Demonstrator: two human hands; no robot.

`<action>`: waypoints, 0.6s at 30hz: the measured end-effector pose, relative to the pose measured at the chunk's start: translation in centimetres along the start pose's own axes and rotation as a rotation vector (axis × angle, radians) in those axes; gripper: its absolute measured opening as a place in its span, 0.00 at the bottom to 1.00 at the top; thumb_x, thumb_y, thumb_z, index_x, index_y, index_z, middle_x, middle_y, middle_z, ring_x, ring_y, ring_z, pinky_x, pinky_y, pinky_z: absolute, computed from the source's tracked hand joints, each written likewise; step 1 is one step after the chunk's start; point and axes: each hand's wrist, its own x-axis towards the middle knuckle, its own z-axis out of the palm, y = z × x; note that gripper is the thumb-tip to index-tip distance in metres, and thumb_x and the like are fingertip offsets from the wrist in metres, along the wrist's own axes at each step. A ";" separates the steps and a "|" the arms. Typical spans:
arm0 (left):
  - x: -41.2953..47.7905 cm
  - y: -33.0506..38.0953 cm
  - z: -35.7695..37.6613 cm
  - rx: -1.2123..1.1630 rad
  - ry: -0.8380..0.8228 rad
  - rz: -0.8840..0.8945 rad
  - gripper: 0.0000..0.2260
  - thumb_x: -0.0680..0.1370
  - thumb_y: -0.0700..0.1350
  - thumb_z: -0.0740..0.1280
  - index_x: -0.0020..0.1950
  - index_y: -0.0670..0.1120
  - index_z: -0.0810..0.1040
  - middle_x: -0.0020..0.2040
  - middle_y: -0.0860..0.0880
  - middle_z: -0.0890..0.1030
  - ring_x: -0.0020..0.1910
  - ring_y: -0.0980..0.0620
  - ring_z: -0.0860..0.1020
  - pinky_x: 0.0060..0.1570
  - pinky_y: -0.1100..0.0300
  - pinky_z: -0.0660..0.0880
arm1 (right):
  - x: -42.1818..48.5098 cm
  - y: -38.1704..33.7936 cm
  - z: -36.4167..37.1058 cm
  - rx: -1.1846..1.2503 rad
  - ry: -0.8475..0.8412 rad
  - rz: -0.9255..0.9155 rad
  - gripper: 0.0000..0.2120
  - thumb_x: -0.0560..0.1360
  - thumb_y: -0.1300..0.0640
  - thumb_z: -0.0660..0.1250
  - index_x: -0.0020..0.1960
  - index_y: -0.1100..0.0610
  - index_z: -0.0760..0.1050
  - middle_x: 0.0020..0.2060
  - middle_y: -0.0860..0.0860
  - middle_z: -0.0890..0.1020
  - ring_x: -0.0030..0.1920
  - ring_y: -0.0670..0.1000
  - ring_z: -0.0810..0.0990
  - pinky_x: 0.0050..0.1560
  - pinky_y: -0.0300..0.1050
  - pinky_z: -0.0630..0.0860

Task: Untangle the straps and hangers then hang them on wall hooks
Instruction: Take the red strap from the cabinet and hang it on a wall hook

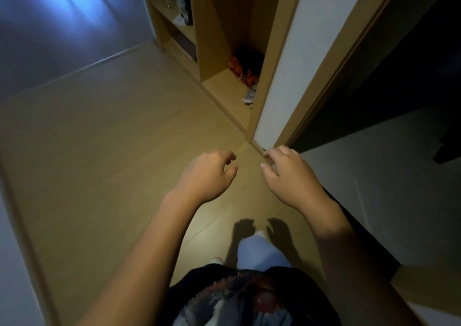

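Note:
A tangled heap of orange and black straps (245, 69) lies on the floor of an open wooden cabinet, far ahead of my hands. Something white (249, 97) lies just in front of the heap. My left hand (208, 173) hovers over the wooden floor, fingers loosely curled and holding nothing. My right hand (287, 176) hovers beside it, also with nothing in it, fingers apart and bent. No hangers or wall hooks can be made out in this dim view.
The wooden cabinet (217, 26) stands ahead with shelves (174, 16) holding a glass and small items on its left side. A white wall panel and door frame (282, 63) rise at right, with a dark doorway beyond. My legs and feet (257, 250) stand on the wooden floor.

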 end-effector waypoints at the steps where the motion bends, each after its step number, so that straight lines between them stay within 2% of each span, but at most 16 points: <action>1: 0.8 -0.5 -0.2 0.022 -0.003 -0.007 0.16 0.79 0.49 0.58 0.65 0.46 0.72 0.61 0.47 0.78 0.59 0.47 0.75 0.55 0.54 0.73 | 0.9 0.1 -0.1 0.002 0.003 -0.009 0.17 0.79 0.54 0.56 0.66 0.58 0.68 0.62 0.55 0.72 0.62 0.53 0.69 0.61 0.51 0.70; 6: 7.6 -1.4 -2.2 0.050 0.033 -0.031 0.16 0.79 0.49 0.59 0.66 0.46 0.72 0.61 0.46 0.77 0.59 0.47 0.75 0.55 0.55 0.73 | 8.0 1.3 -2.1 0.001 0.045 -0.043 0.17 0.79 0.53 0.57 0.64 0.58 0.69 0.61 0.55 0.73 0.61 0.53 0.70 0.60 0.48 0.70; 11: 16.5 -0.6 -5.7 0.059 0.107 -0.071 0.17 0.79 0.50 0.59 0.66 0.47 0.71 0.60 0.48 0.78 0.58 0.48 0.76 0.55 0.53 0.75 | 17.5 2.2 -5.7 -0.037 0.071 -0.131 0.17 0.79 0.53 0.56 0.65 0.58 0.69 0.61 0.55 0.73 0.62 0.54 0.69 0.62 0.51 0.69; 18: 26.9 0.3 -10.8 -0.008 0.166 -0.137 0.16 0.79 0.49 0.59 0.66 0.47 0.71 0.58 0.48 0.79 0.55 0.50 0.77 0.53 0.54 0.76 | 28.5 2.8 -11.8 -0.013 0.147 -0.252 0.17 0.79 0.51 0.56 0.66 0.54 0.69 0.61 0.51 0.73 0.60 0.50 0.70 0.57 0.42 0.69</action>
